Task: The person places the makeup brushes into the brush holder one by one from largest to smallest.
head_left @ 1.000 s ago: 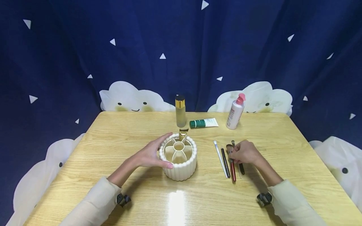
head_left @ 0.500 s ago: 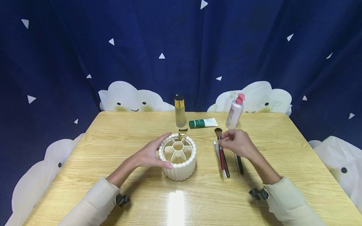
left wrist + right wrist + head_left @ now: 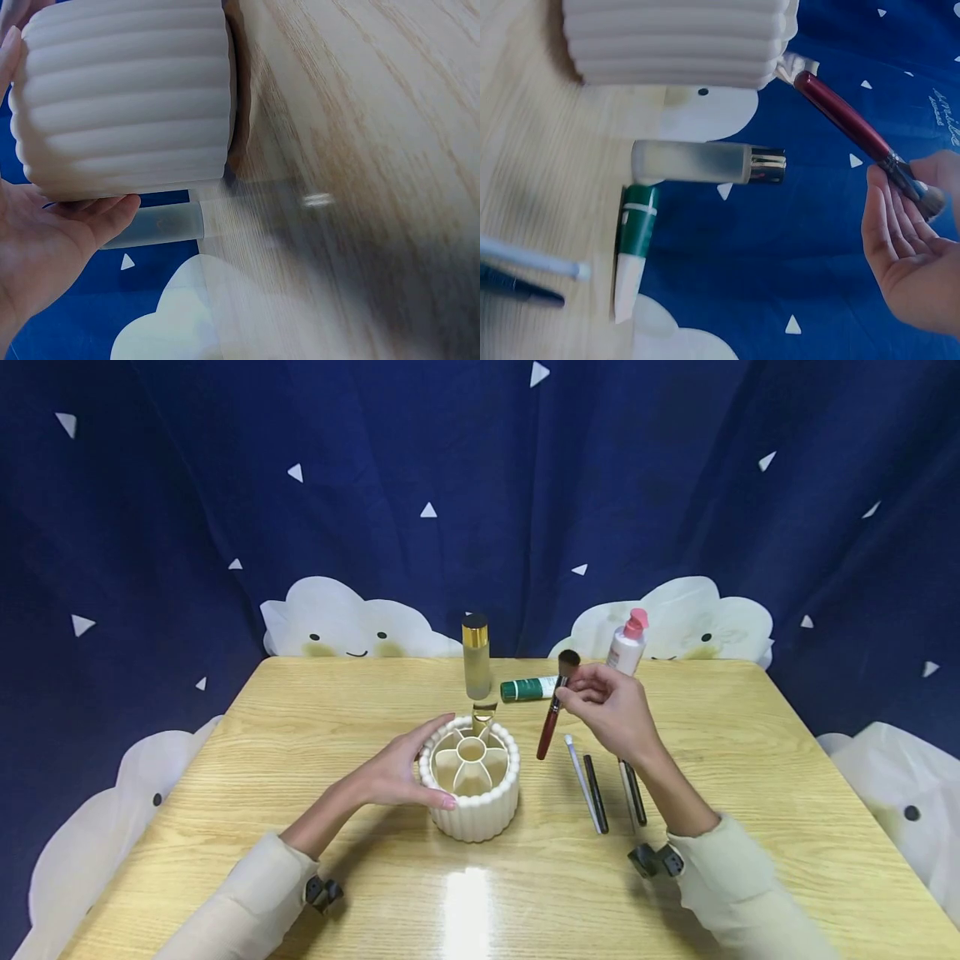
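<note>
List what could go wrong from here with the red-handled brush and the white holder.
The right hand pinches the red-handled brush near its bristles, so the free handle could swing or slip.
It might knock the gold item standing in the white holder.
The left hand grips the holder from one side only, so a bump could perhaps turn it.

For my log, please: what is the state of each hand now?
Left hand: closed around the cream holder.
Right hand: closed, pinching the red-handled brush.
</note>
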Tool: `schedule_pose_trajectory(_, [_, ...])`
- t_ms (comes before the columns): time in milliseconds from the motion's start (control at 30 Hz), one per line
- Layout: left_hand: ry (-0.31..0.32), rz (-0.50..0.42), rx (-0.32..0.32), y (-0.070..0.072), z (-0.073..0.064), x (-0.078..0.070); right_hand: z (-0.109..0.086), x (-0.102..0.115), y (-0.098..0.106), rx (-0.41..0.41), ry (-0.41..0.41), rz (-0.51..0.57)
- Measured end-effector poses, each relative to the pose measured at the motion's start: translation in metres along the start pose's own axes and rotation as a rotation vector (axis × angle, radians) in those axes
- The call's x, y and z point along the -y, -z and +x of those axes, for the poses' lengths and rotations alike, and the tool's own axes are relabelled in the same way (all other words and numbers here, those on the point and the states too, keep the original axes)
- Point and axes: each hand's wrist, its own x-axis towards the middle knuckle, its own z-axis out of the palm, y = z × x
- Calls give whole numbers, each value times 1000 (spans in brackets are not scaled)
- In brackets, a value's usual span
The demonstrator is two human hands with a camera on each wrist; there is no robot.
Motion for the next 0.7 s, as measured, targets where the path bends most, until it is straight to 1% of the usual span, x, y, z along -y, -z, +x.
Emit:
schedule_pose_trajectory(233, [0,-8,5,0,0,-1,9,3,-16,-33,14,102])
schedule_pose_trajectory(433, [4,-2,7,0,0,-2,12,3,-29,-20,26,169])
schedule_pose_trajectory(567, [-1,4,6,0,0,-1,11,2,-37,-1,16,175])
schedule_pose_trajectory(700, [-5,10,2,0,0,-1,9,0,-44,21,-8,156])
